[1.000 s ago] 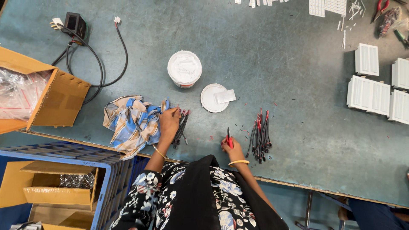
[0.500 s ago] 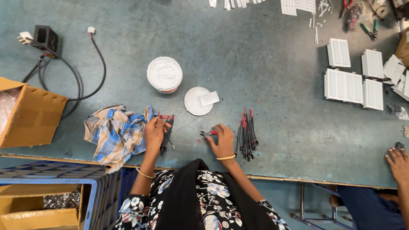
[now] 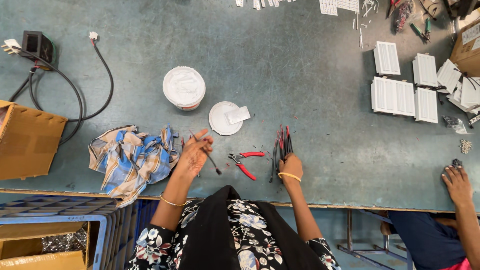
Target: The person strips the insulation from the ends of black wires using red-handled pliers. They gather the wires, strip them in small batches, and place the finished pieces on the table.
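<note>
Wires were the thing in hand: the left hand (image 3: 192, 156) pinched a single thin dark wire (image 3: 210, 159) between thumb and fingertips, grip closed on it, the wire trailing down-right to a small tip just above the counter (image 3: 310, 90). Right hand (image 3: 291, 167) rested on the lower end of a bundle of wires (image 3: 281, 147), black w/ red ends, lying roughly upright on the counter; fingers curled over the bundle, but whether they actually clamped it couldn't be told. Judging by look, each wire was v. light, thin and bendy, prob. a bit slick in its plastic sleeve, so best pinched near one end w/ fingertips rather than mid-length, where it would flop; the bundle should lift as one if gripped round the middle. Not fragile, though the bare ends could likely kink. Red-handled cutters (image 3: 244, 162) lay between the two hands, jaws toward the left hand, touching neither. Small red and black offcuts were scattered near them. A white tub (image 3: 184, 87) and its lid (image 3: 226, 118) sat just beyond, a blue checked cloth (image 3: 132, 156) crumpled beside the left hand. Further off: cardboard box (image 3: 27, 142), black cable (image 3: 75, 100), white slatted panels (image 3: 400, 92), and another person's hand (image 3: 456, 184) at the counter's near edge.
</note>
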The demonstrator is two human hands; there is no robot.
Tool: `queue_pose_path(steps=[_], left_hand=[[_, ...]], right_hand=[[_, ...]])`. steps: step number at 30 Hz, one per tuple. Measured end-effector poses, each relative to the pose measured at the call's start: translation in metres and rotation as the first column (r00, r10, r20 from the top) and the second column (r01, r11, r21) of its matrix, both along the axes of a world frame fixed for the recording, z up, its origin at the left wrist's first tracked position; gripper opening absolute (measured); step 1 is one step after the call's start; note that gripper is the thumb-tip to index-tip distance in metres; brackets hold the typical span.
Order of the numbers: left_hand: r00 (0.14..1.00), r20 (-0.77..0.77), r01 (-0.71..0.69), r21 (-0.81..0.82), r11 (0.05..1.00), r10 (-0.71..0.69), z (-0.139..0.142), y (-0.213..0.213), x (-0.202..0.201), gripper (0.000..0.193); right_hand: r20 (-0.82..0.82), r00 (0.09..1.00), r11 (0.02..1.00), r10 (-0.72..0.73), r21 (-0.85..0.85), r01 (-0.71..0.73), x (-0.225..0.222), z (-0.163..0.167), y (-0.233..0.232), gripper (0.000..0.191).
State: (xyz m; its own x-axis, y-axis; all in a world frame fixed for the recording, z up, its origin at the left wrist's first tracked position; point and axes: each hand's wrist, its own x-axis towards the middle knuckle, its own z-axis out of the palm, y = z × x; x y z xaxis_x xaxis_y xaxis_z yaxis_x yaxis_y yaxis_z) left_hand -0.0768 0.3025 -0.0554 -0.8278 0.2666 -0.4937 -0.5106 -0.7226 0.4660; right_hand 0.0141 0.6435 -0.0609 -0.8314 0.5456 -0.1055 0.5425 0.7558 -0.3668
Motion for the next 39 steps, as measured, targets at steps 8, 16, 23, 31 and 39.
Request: queue_pose_path(steps=[8,16,23,31,39], left_hand=[[0.991,0.07,0.106,0.059,0.993,-0.11,-0.011,0.013,0.01,0.054],[0.988,0.061,0.139,0.039,0.99,-0.141,-0.031,0.014,-0.003,0.051],[0.99,0.036,0.137,0.052,0.989,-0.139,-0.025,0.005,-0.007,0.047],[0.992,0.036,0.122,0.05,0.991,-0.124,-0.026,-0.04,0.01,0.046],[0.989,0.035,0.144,0.03,0.989,-0.145,-0.04,-0.047,0.004,0.044]], right_hand=[[-0.05,0.996,0.983,-0.076,-0.171,0.067,-0.009,0.007,0.018,0.016],[-0.125,0.98,0.905,-0.155,-0.416,0.09,-0.027,-0.005,0.013,0.017],[-0.01,1.0,1.0,0.02,-0.017,-0.021,-0.03,0.0,-0.03,0.03],[0.093,0.995,0.998,-0.046,-0.044,0.05,-0.019,-0.011,-0.067,0.024],[-0.018,0.992,0.878,-0.126,-0.467,0.104,-0.018,-0.023,-0.039,0.013]])
